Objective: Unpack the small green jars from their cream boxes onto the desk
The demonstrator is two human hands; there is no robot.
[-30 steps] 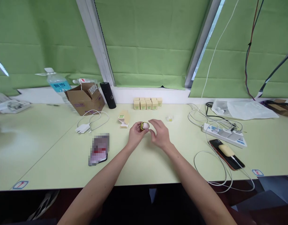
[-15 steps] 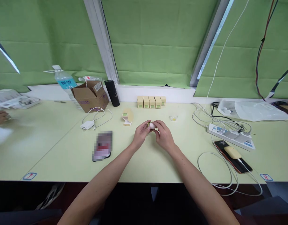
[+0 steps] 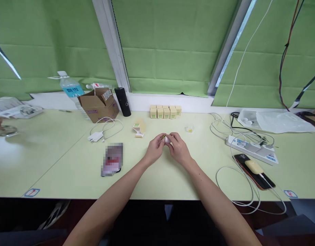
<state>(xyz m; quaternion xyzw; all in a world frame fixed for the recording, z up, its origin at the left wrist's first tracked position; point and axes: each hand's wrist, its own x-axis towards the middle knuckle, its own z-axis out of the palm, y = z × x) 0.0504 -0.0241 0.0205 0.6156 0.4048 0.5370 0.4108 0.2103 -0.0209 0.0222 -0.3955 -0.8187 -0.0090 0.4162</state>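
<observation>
Between my two hands, over the middle of the table, is a small white rounded item [image 3: 167, 139] with a yellow-green edge; its exact kind does not show. My left hand [image 3: 155, 147] pinches it from the left, and my right hand [image 3: 178, 147] has its fingers closed on it from the right. Fingers cover most of it. Beyond my left hand stands an opened small cream carton [image 3: 139, 129] with a green label. A little clear plastic piece with a yellow spot [image 3: 189, 129] lies past my right hand.
Several small cream boxes [image 3: 163, 112] stand in rows near the wall. At left are a phone [image 3: 112, 159], a white charger [image 3: 95, 136], a cardboard box [image 3: 99, 107] and a black bottle [image 3: 122, 102]. A power strip [image 3: 252, 149], cables and another phone [image 3: 266, 179] lie at right.
My fingers have shifted slightly around the white item and now cover more of it. At the far left, another person's hand has moved, and a clear round object shows beside it.
</observation>
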